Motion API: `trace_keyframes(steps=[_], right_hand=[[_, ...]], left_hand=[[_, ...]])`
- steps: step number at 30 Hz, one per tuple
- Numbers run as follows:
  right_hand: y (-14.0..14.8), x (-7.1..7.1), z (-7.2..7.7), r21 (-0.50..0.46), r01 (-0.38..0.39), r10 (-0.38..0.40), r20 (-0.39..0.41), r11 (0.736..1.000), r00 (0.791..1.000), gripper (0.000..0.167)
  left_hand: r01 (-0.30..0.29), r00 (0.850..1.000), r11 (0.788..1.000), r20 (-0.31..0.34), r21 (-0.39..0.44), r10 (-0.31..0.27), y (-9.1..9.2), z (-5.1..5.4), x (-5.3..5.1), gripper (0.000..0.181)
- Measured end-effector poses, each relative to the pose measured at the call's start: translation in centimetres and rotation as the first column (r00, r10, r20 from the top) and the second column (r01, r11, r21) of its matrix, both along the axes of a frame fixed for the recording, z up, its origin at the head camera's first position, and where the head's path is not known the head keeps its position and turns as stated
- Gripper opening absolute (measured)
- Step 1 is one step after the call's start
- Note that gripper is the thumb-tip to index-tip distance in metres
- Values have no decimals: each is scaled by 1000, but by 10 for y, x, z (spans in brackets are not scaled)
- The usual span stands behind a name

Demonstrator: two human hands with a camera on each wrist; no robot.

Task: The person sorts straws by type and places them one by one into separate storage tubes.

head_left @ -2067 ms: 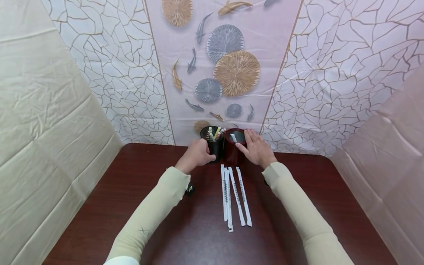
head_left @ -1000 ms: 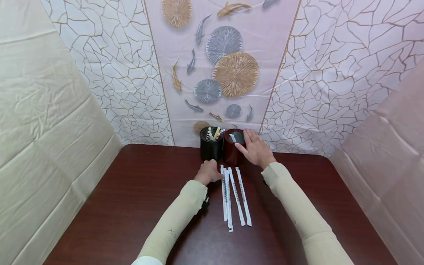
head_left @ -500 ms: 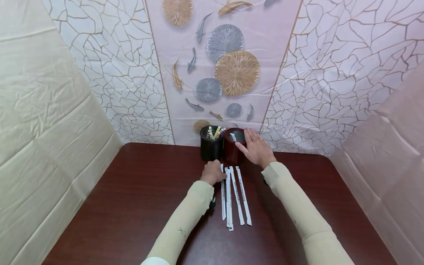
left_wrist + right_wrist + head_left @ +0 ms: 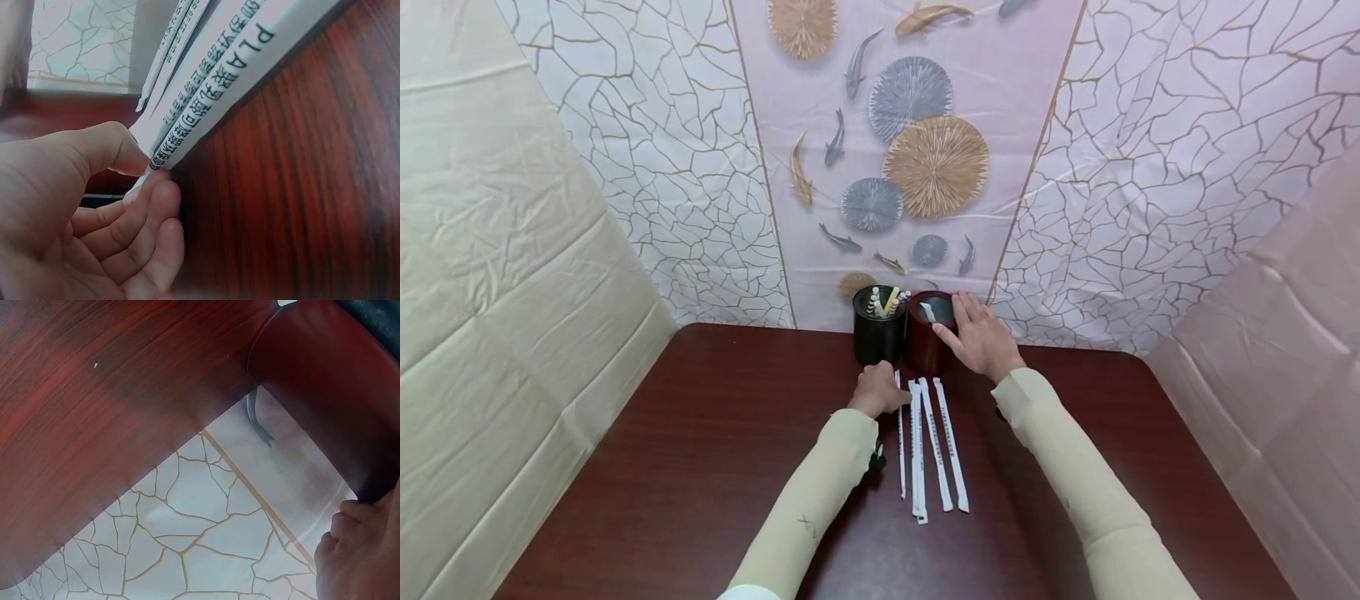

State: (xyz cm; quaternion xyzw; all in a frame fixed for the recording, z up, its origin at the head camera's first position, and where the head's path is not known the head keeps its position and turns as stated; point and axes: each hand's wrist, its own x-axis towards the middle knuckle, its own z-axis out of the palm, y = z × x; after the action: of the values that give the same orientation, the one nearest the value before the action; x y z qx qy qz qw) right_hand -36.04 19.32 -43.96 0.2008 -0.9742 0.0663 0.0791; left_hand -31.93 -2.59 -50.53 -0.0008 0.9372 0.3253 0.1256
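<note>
My left hand [image 4: 878, 390] pinches the near-cup end of a paper-wrapped straw [image 4: 206, 106], between thumb and index finger; its other fingers are loosely bent. This straw [image 4: 902, 467] is the leftmost of several white wrapped straws lying lengthwise on the table. The others [image 4: 942, 450] lie just to its right, two of them overlapping. Against the right side of a dark red cup [image 4: 927, 350] rests my right hand [image 4: 987, 342], fingers fairly straight along the rim and thumb at the near edge. Inside that cup a white wrapped straw [image 4: 927, 312] leans.
A black cup [image 4: 878, 337] filled with striped and yellow sticks stands touching the red cup on its left. Both are at the back of the dark wood table [image 4: 737, 433], close to the patterned backdrop [image 4: 880, 258]. Pale cloth walls flank the table.
My left hand has left the black cup, come down to the straws and taken the leftmost one, which has turned and shifted slightly left. The right hand has stayed on the red cup.
</note>
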Motion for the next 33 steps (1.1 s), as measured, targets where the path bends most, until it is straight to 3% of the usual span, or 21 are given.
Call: trace_keyframes(steps=[3,4,7,10,11,12,16,18,27,33], right_hand=[[-1,1,0,0,2,-2,4,1000,1000,88],[-1,1,0,1,2,-2,5,1000,1000,88],[-1,1,1,2,4,-4,12,1000,1000,88],[-1,1,1,0,3,-3,18,1000,1000,89],[-1,1,1,-1,4,-4,20,1000,1000,89],[-1,1,1,-1,4,-4,22,1000,1000,89],[-1,2,2,1,11,-11,30,1000,1000,89],[-1,2,2,-1,15,-15,31,1000,999,89],[-1,1,1,-3,18,-18,34,1000,999,91],[-1,0,0,-8,18,-17,31,1000,999,91]], left_hand=[[-6,1000,1000,-4,-4,6,-7,-19,-17,29],[-9,1000,1000,10,1,9,-9,-19,-19,30],[-8,1000,1000,-16,-17,8,-17,-40,-39,32],[0,998,1000,-55,-15,-1,-25,-47,-49,32],[-1,997,1000,-77,-27,-1,-27,-44,-48,31],[2,996,1000,-91,-24,-4,-29,-33,-40,31],[13,989,1000,-149,11,-11,-32,23,2,43],[31,986,999,-164,26,-27,-33,45,17,51],[100,948,994,-306,33,-86,-36,75,29,52],[132,904,991,-414,25,-110,-35,95,31,36]])
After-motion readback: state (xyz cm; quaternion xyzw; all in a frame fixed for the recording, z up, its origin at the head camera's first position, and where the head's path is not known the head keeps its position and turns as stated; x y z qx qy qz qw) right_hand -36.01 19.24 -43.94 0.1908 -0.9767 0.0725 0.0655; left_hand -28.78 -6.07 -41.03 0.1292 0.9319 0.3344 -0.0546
